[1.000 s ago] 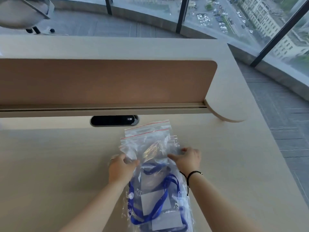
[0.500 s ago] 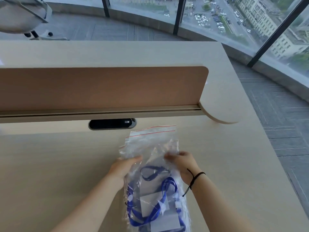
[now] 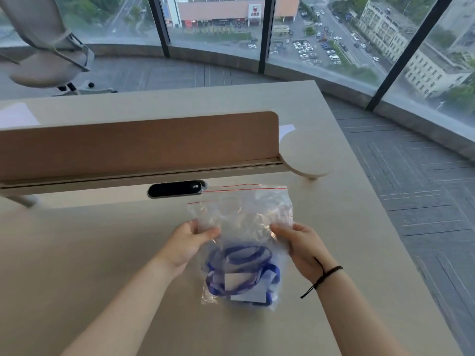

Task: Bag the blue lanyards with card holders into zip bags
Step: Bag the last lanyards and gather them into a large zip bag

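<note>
A clear zip bag (image 3: 244, 217) with a red line along its mouth is held above the desk, mouth pointing away from me. Blue lanyards (image 3: 246, 255) and white card holders (image 3: 246, 294) sit bunched in its lower half. My left hand (image 3: 191, 242) pinches the bag's left edge at mid height. My right hand (image 3: 298, 242), with a black cord at the wrist, pinches the right edge at the same height. The bag's upper part is crumpled, and I cannot tell whether its mouth is sealed.
The pale wooden desk (image 3: 90, 265) stretches left and right of the bag. A brown divider panel (image 3: 138, 147) runs across the back, with a black cable slot (image 3: 174, 188) below it. A grey office chair (image 3: 48, 55) stands beyond, by the curved windows.
Both hands have lifted the bag and moved apart to its side edges. The lanyards and card holders have slid down into the bag's bottom. The camera has tilted up.
</note>
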Tool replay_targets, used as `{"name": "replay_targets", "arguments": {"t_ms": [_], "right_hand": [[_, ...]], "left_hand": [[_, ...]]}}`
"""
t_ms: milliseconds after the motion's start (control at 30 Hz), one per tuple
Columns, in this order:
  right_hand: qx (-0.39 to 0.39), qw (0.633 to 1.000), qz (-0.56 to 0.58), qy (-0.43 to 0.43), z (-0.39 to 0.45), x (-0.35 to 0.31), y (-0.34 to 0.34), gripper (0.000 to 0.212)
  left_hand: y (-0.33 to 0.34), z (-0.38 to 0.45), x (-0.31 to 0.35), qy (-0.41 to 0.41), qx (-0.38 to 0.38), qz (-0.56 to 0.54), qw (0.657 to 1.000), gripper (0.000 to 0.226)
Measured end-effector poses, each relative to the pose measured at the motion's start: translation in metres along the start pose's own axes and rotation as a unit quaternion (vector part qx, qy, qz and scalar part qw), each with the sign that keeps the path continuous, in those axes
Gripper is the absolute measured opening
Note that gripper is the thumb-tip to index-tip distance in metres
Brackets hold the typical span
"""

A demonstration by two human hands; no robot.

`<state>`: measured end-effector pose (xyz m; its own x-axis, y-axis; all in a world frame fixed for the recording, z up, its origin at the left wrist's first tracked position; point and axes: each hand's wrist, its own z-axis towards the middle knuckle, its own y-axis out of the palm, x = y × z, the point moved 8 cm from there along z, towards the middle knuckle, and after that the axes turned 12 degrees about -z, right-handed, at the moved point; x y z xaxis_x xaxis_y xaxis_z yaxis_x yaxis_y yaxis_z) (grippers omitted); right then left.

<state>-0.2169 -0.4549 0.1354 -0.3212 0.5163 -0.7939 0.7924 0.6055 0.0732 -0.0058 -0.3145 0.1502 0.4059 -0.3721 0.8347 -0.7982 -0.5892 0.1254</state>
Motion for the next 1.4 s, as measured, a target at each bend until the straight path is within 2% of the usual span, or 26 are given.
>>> {"name": "replay_targets", "arguments": {"t_ms": [100, 367, 500, 667, 833, 933, 1033, 1200, 1400], "right_hand": [[0.003, 0.999, 0.023, -0.031, -0.032, -0.02, -0.01, 0.021], [0.044, 0.995, 0.016, -0.092, -0.103, -0.061, -0.032, 0.012], [0.073, 0.991, 0.018, -0.111, -0.128, -0.068, -0.031, 0.013], [0.11, 0.987, 0.038, -0.11, -0.168, -0.066, -0.029, 0.017], [0.163, 0.979, 0.053, -0.113, -0.21, -0.054, -0.036, 0.021], [0.2, 0.969, 0.072, -0.123, -0.234, -0.044, -0.047, 0.02], [0.241, 0.958, 0.08, -0.131, -0.263, -0.033, -0.062, 0.021], [0.315, 0.93, 0.114, -0.151, -0.318, -0.013, -0.108, 0.021], [0.385, 0.888, 0.176, -0.18, -0.39, 0.019, -0.181, 0.018]], "left_hand": [[0.018, -0.029, 0.023, 0.041, -0.003, 0.027, 0.999, 0.027], [0.056, -0.081, 0.061, 0.115, 0.008, 0.017, 0.993, 0.032], [0.078, -0.095, 0.076, 0.135, -0.033, 0.003, 0.99, 0.022], [0.088, -0.102, 0.092, 0.154, -0.106, 0.022, 0.982, 0.027], [0.104, -0.111, 0.099, 0.151, -0.165, 0.01, 0.975, 0.021], [0.121, -0.117, 0.1, 0.146, -0.211, 0.019, 0.966, 0.033], [0.147, -0.127, 0.099, 0.147, -0.242, 0.024, 0.959, 0.033], [0.212, -0.155, 0.088, 0.152, -0.285, 0.044, 0.945, 0.009], [0.31, -0.205, 0.06, 0.141, -0.326, 0.05, 0.933, 0.015]]}}
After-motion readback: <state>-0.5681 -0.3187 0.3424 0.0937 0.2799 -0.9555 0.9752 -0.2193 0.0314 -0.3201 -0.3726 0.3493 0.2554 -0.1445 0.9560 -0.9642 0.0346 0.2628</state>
